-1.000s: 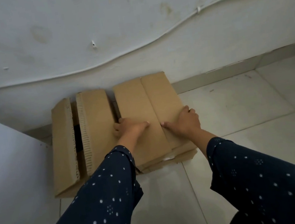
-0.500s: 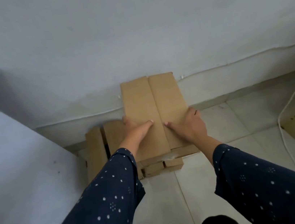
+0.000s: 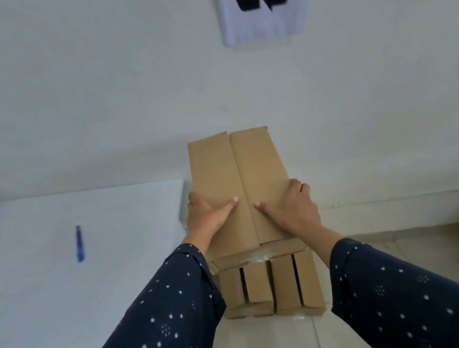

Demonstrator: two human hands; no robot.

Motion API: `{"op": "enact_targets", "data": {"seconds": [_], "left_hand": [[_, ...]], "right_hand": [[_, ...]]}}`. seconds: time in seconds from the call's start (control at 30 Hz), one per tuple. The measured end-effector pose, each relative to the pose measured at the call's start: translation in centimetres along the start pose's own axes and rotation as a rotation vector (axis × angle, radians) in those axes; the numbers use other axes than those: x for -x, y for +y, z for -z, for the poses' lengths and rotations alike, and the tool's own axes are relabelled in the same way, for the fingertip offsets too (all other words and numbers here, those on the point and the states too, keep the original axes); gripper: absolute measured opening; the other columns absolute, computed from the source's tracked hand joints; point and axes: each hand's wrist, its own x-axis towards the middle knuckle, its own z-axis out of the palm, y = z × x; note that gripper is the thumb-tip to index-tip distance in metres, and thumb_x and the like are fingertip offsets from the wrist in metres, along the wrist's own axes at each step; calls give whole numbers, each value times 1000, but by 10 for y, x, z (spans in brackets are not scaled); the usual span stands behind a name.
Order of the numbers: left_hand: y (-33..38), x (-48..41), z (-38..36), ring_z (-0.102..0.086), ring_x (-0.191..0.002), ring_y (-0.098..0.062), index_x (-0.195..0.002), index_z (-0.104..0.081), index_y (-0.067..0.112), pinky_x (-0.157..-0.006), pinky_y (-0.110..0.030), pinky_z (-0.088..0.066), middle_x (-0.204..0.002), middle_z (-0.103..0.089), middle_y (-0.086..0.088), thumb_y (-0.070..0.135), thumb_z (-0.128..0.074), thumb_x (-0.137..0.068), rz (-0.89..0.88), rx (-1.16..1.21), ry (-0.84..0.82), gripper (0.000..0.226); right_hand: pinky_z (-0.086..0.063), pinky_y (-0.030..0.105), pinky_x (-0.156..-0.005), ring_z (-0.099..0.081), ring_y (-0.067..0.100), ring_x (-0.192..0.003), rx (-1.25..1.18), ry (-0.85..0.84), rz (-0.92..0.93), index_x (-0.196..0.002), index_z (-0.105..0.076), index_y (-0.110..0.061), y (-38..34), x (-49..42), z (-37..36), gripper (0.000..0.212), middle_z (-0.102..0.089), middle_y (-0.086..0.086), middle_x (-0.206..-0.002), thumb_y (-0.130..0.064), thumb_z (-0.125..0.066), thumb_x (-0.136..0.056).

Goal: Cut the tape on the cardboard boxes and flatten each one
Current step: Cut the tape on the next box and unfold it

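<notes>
Cardboard box (image 3: 239,190) held in left hand (image 3: 208,218) and right hand (image 3: 292,209) grips, beside white table (image 3: 61,286), below recycling sign (image 3: 263,1).

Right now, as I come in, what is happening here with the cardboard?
A person in dark dotted sleeves holds a cardboard box, which looks folded flat, in front of the wall. The left hand grips its left edge and the right hand its right edge, thumbs on the front face. Clear tape shows near the lower flaps. A slim blue tool, perhaps the cutter, lies untouched on the white surface to the left. A recycling sign hangs above.
</notes>
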Motion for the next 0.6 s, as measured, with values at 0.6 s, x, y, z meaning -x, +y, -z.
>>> {"op": "enact_targets", "data": {"seconds": [0.6], "left_hand": [[-201, -23, 366, -52, -127, -30, -144, -25, 18, -101, -47, -47, -143, -47, -4, 73, -75, -67, 65, -80, 176, 107]], "right_hand": [[-43, 40, -79, -55, 31, -114, -71, -141, 178, -142, -29, -12, -284, 162, -225, 96, -36, 4, -136, -71, -65, -75]]}}
